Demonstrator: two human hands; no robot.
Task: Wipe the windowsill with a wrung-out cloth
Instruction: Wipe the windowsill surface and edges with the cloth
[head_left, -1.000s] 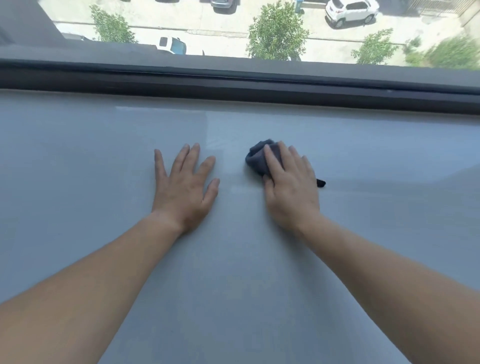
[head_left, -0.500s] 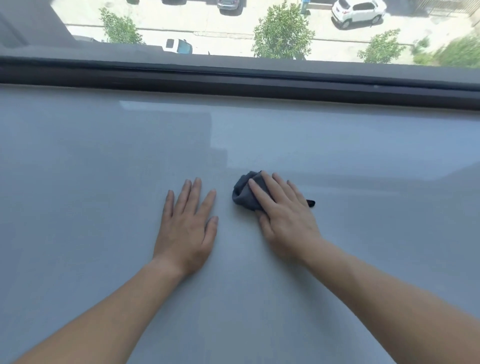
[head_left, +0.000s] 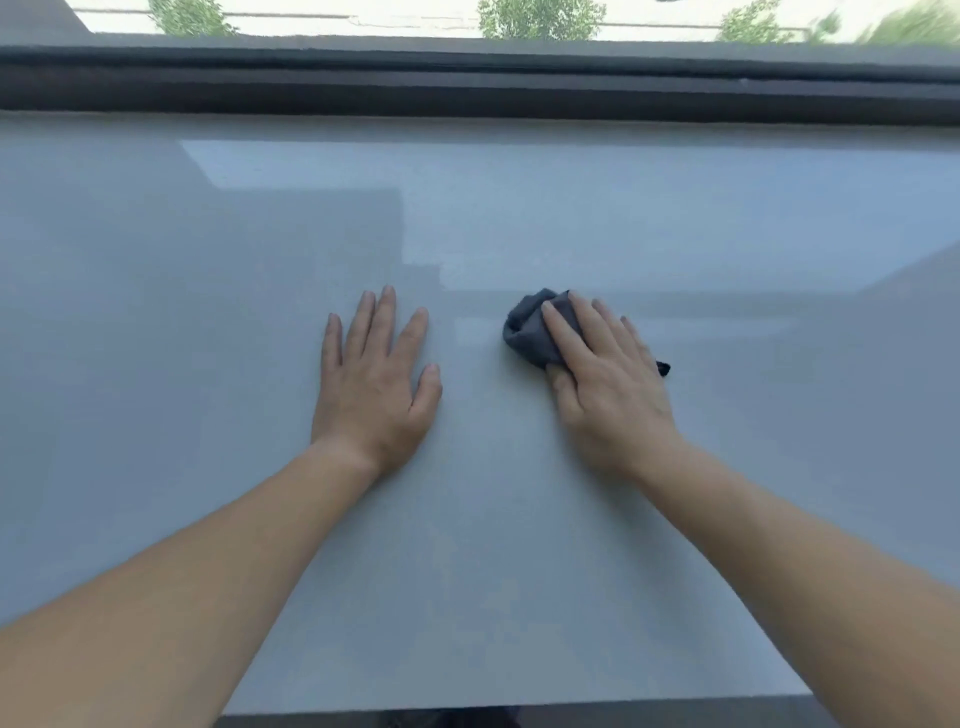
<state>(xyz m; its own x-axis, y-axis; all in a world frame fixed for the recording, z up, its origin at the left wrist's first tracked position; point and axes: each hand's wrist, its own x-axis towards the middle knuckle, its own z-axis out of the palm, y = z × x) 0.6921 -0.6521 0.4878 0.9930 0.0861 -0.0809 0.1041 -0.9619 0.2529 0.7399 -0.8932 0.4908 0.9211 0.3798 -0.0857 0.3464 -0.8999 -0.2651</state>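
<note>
Your right grip (head_left: 608, 379) is pressing flat, fingers straight, on the bunched dark grey cloth (head_left: 525, 332) in the middle of the smooth, pale grey windowsill (head_left: 519, 571). Your left grip (head_left: 376, 379) is lying spread nearby, holding nothing.

A dark window frame (head_left: 467, 88) runs edge to edge across the 12 o'clock band of the view. Through the glass above it lies pale, sunlit pavement (head_left: 405, 15). On it stands a tree (head_left: 189, 15) at 11 o'clock, a second tree (head_left: 540, 18) at 12 o'clock and a third tree (head_left: 753, 23) at 1 o'clock. Blurred green shrubbery (head_left: 914, 26) fills the corner at 2 o'clock. At 6 o'clock a narrow dark strip (head_left: 467, 719) shows, too dim to identify.
</note>
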